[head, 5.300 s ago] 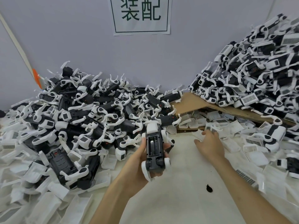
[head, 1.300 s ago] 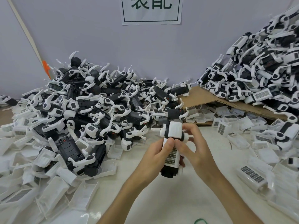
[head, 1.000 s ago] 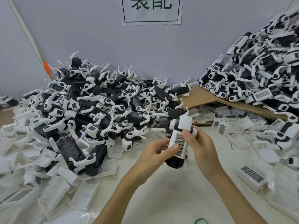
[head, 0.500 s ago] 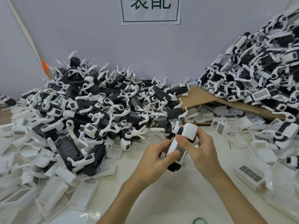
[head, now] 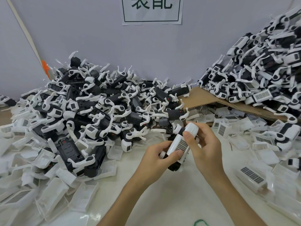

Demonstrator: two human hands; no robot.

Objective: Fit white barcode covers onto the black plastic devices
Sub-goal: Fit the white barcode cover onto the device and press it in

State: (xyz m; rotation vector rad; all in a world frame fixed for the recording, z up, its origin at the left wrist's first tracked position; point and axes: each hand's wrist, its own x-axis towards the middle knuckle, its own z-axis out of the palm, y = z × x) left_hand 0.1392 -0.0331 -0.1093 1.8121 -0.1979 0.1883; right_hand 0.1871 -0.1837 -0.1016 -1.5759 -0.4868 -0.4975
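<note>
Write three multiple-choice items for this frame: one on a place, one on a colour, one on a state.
1. Where is the cardboard sheet? A. under the right pile of devices B. on the wall C. atop the left pile
2. What colour is the cover on the held device? A. orange B. white C. black
3. Who holds that device? A. one hand alone B. nobody C. both hands
Answers: A, the pile rests on it; B, white with a barcode patch; C, left hand and right hand both hold it.

White barcode cover [head: 179, 145], black device [head: 174, 167]
</note>
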